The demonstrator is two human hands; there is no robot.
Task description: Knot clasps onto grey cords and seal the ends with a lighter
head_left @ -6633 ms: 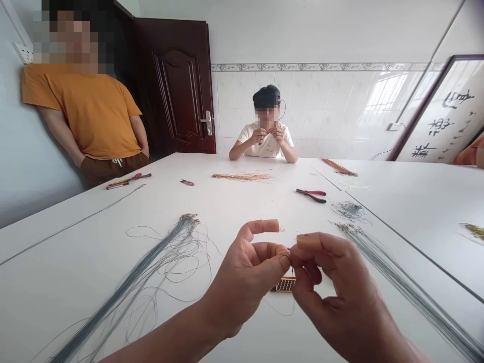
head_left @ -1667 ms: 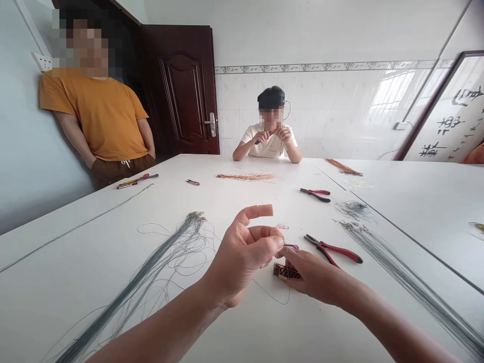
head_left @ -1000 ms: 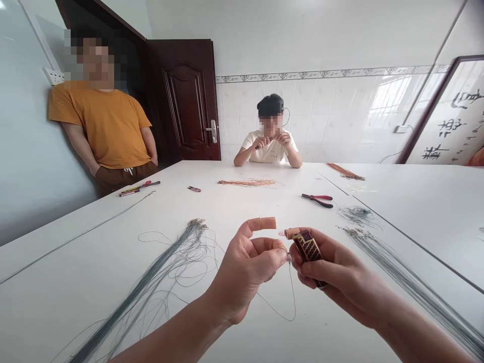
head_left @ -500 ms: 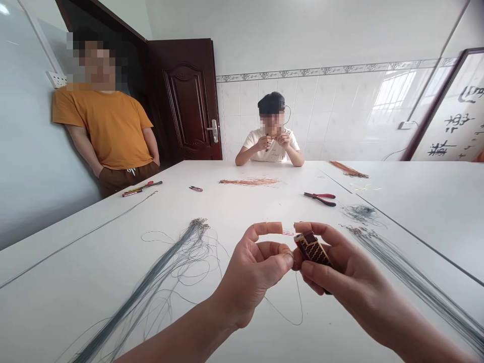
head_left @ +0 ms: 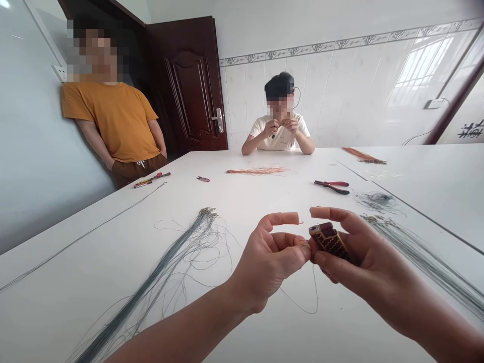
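Near the middle of the view, my left hand (head_left: 278,267) is closed in a pinch on a thin cord (head_left: 316,290), whose loose loop hangs below the fingers. The pinched end is mostly hidden by the fingertips. Close beside it, my right hand (head_left: 368,252) wraps round a dark lighter (head_left: 331,241) with a gold zigzag pattern, its top tilted up and left. No flame shows. Tan covers wrap both raised index fingers. Left of my hands lies a bundle of grey-green cords (head_left: 162,267) with small metallic-looking ends and loose strands.
More grey cords (head_left: 416,257) and a tangle (head_left: 378,200) lie at right. Red-handled pliers (head_left: 333,187), orange cords (head_left: 257,171), small snips (head_left: 203,179) and further tools (head_left: 151,180) rest across the white table. One person sits opposite, hands raised; another stands at left.
My view has shifted, so the table's things appear further right and higher. Both hands keep their grips on the cord and the lighter, close together as before.
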